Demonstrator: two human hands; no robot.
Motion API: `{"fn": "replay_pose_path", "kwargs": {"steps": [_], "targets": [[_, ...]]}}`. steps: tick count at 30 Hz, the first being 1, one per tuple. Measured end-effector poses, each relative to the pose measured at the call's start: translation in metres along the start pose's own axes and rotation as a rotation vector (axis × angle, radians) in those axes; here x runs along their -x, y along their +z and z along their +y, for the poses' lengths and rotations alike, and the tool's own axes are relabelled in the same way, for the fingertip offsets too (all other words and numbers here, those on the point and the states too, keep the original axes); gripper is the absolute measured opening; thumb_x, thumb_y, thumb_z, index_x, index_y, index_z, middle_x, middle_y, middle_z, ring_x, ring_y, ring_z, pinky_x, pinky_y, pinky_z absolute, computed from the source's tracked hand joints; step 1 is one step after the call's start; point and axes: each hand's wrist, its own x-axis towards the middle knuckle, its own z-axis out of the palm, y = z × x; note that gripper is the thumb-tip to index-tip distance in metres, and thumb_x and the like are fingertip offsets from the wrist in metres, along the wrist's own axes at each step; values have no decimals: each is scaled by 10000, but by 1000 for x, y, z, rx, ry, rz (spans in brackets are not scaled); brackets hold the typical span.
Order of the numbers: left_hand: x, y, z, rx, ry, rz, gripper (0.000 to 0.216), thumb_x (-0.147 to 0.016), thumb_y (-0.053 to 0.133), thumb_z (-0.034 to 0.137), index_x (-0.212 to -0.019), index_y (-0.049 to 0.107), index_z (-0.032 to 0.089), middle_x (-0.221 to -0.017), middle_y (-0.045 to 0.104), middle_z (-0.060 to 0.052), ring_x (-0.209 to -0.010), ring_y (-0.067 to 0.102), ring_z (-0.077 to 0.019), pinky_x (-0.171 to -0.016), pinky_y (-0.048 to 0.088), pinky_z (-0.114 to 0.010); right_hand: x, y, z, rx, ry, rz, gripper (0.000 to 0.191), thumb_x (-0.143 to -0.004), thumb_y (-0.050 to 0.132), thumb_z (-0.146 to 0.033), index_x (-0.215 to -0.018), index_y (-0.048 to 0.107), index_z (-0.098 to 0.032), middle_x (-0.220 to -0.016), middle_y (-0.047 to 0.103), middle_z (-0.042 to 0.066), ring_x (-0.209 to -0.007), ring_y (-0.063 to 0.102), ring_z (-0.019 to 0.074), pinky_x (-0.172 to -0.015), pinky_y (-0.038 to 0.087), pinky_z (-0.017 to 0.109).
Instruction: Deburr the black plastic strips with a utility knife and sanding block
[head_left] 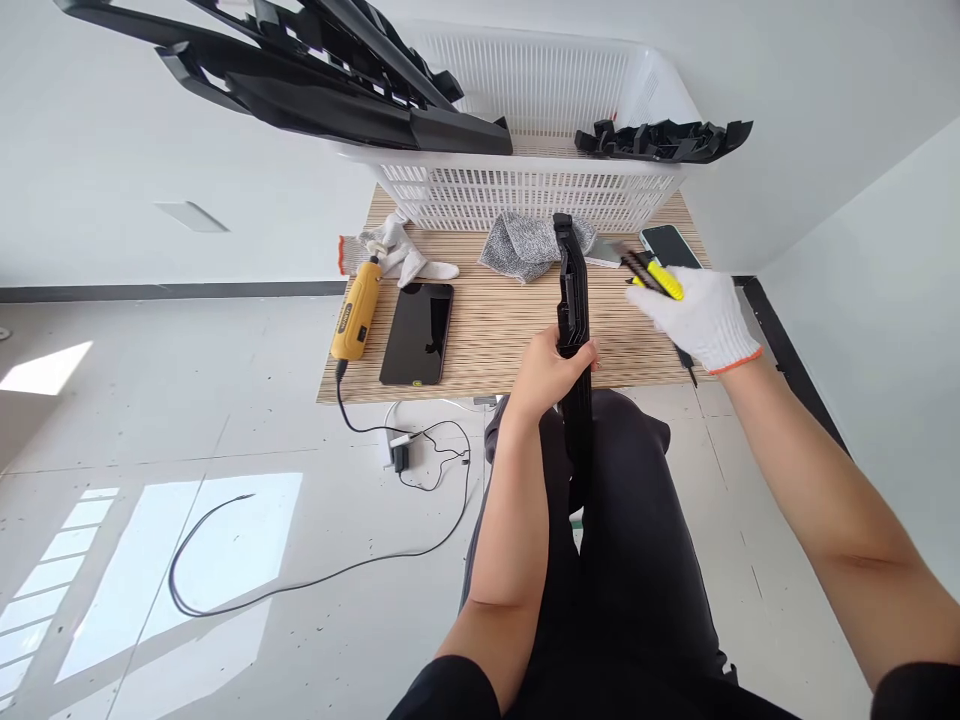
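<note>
My bare left hand (551,372) is closed round a long black plastic part (571,300) that leans from my lap up over the small wooden table (495,330). My right hand (701,315), in a white knit glove, grips a yellow and black utility knife (654,277) just right of the part's upper half, above the table's right side.
A white plastic basket (525,180) at the table's back holds long black plastic parts (315,70). On the table lie a yellow rotary tool (356,312), a black phone (418,332), white gloves (401,255), a grey glove (525,245) and another phone (670,245). Cables trail on the floor at left.
</note>
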Motion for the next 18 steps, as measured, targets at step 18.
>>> {"fn": "replay_pose_path", "kwargs": {"steps": [18], "targets": [[2,-2,-1,-30,8,1,200,-856,614,361,-768,601,182,-735,696,-29,-710,648,-169,-697,488,-291,3,14,1,-84,10,10,448,-861,557,-606,-680,618,-201,-611,578,12,-569,484,147,-557,309,300]]}}
